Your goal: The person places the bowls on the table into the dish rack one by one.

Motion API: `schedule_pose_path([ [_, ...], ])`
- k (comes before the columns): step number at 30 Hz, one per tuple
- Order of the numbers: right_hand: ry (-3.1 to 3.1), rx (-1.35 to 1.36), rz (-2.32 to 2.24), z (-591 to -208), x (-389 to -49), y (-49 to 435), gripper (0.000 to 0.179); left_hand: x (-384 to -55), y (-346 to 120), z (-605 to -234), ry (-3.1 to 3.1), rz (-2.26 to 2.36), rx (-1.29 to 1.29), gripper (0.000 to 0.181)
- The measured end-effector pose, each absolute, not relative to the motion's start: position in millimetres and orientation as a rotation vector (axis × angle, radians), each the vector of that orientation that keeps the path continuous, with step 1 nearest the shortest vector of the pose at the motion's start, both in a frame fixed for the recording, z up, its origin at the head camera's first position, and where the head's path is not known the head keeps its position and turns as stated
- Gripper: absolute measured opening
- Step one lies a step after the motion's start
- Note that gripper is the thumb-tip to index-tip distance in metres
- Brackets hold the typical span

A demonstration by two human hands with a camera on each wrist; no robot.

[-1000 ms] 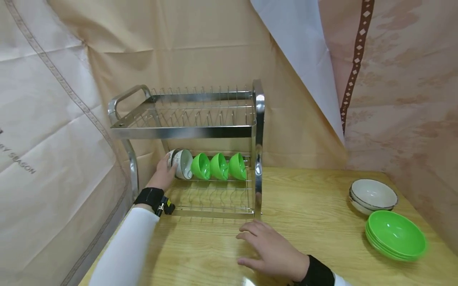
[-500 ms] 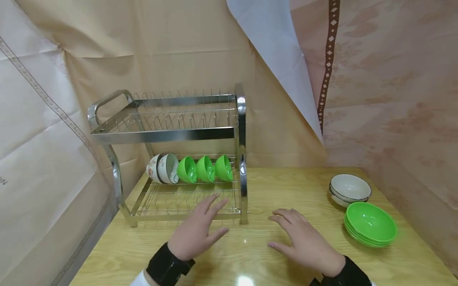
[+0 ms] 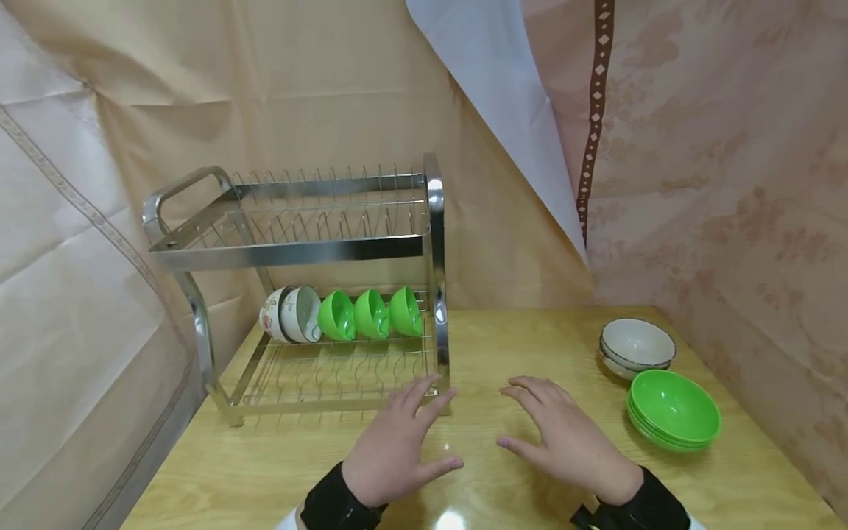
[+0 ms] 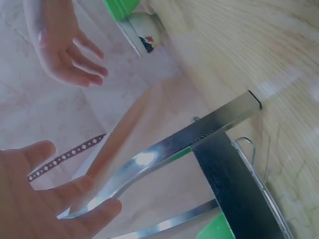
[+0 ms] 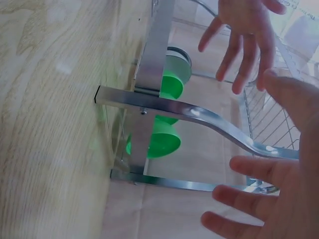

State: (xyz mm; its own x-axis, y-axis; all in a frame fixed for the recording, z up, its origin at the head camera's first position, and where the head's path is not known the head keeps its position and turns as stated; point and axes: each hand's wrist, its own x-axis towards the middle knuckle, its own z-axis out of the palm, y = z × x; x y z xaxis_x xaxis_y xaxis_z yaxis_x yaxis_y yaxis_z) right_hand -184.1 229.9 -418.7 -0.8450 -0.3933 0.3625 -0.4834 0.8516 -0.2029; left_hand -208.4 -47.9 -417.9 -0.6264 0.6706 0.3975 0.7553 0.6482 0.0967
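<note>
My left hand [image 3: 396,449] hovers over the table before the rack's front right corner, fingers spread and nothing in them. To its right, my right hand [image 3: 566,445] is likewise raised with fingers extended and holds nothing. A two-tier metal dish rack [image 3: 291,254] stands at the left. On its lower tier, tipped on edge in a row, are a flowered white bowl [image 3: 270,315], a second white bowl [image 3: 302,315] and three green bowls [image 3: 371,314]. In the right wrist view, some green bowls [image 5: 164,139] show behind the rack's frame.
Stacked white bowls [image 3: 637,344] with dark rims stand at the right of the wooden table [image 3: 517,346]. Just in front of them is a stack of green bowls [image 3: 674,408]. Cloth [image 3: 344,110] hangs behind and along both sides. The rack's upper tier [image 3: 298,221] shows bare wire slots.
My left hand has let go of the white bowls at the rack's left end and come back right, near my right hand. The head view has shifted; the bowls stay in the rack.
</note>
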Motion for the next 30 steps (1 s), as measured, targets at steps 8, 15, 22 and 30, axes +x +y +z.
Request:
schedule_pose_path([
  [8, -2.808, 0.335, 0.419, -400.3, -192.6, 254.2, 0.058, -211.9, -50.1, -419.1, -2.624, -0.402, -1.066, 0.093],
  [15, -2.888, -0.054, 0.472, -380.3, -190.5, 320.0, 0.065, -210.7, -49.6, -424.6, -2.62, -0.38, -1.069, 0.096],
  [22, -3.123, -0.268, 0.471, -390.7, -193.0, 364.2, 0.057, -210.4, -49.9, -426.0, -2.6, -0.352, -1.058, 0.093],
  [30, -3.187, -0.186, 0.428, -405.2, -200.2, 368.3, 0.039, -212.1, -49.5, -431.2, -2.664, -0.326, -0.999, 0.084],
])
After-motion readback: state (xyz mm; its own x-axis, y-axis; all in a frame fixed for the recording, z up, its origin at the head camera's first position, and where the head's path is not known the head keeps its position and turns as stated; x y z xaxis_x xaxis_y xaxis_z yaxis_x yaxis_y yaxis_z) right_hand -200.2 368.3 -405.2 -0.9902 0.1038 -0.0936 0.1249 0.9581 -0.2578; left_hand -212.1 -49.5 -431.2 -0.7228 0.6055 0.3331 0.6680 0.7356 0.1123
